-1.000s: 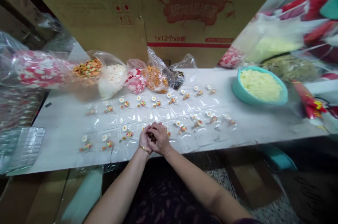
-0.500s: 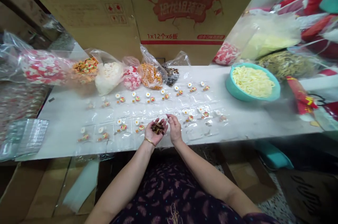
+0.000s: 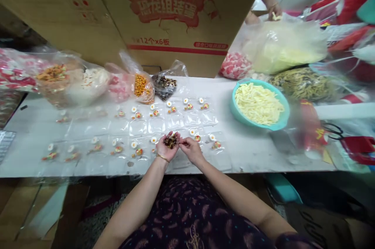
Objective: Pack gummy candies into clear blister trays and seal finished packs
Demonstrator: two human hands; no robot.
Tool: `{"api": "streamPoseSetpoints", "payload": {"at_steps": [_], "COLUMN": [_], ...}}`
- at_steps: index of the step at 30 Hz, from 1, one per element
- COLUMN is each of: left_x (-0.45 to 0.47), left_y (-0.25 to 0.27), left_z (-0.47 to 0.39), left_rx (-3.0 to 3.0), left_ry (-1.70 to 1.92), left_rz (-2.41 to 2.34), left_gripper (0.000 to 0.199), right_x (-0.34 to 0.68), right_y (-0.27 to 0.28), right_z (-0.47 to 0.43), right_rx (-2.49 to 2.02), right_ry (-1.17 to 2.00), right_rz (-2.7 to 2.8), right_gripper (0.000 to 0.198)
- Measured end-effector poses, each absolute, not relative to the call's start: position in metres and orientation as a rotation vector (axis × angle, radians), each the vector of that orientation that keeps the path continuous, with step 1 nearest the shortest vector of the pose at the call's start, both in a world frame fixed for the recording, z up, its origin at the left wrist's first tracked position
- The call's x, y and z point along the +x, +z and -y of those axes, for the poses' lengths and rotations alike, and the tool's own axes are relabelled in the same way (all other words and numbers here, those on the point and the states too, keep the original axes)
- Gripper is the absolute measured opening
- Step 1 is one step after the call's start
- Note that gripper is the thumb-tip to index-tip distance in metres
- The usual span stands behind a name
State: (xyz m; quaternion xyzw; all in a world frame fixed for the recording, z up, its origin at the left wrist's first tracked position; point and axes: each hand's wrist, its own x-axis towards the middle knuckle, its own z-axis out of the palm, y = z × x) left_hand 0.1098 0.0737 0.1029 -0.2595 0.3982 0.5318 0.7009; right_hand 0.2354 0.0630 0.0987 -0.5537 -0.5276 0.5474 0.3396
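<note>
My left hand (image 3: 166,150) is cupped palm up over the table, with a small heap of dark brown pieces (image 3: 170,141) in it. Beside its fingers, my right hand (image 3: 191,150) pinches what looks like one small dark piece at its fingertips. Below and around both hands lie rows of clear plastic packets (image 3: 156,124), each with tiny toy-like pieces such as a fried-egg disc (image 3: 154,139) and a round coloured piece (image 3: 139,151). My hands cover part of the front row. A clear bag of dark pieces (image 3: 165,86) stands behind the rows.
Bags of orange pieces (image 3: 142,86) and of pink-and-white pieces (image 3: 17,71) line the table's back, before a large carton (image 3: 175,53). A turquoise bowl (image 3: 234,110) of pale yellow strips stands right. Beyond it, another person's hand (image 3: 273,6) is at a bag. Scissors (image 3: 334,129) lie far right.
The view has swung right, so the table's contents appear further left. My right hand has come closer to my left hand's fingers. Another person's hand has come into view at the upper right.
</note>
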Motion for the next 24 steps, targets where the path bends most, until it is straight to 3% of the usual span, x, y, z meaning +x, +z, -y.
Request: {"api": "streamPoseSetpoints", "payload": {"at_steps": [3,9,18,24], "left_x": [0.113,0.115,0.131,0.145], "left_y": [0.102,0.098,0.107,0.106], "left_z": [-0.074,-0.064,-0.062,-0.065], "left_rx": [-0.579,-0.431,-0.268,-0.224], "left_ry": [1.164,0.909,0.664,0.640], "left_rz": [-0.948,-1.084,-1.119,-1.055], "left_gripper": [0.021,0.016,0.017,0.020], "right_x": [0.274,0.365,0.379,0.388], "right_y": [0.077,0.035,0.031,0.035], "right_z": [-0.069,-0.092,-0.094,-0.084], "right_rx": [-1.674,-2.150,-2.353,-2.261], "right_ry": [1.506,1.094,0.924,0.751], "right_rz": [1.004,0.767,1.018,1.477], "right_gripper": [0.019,0.021,0.011,0.022]}}
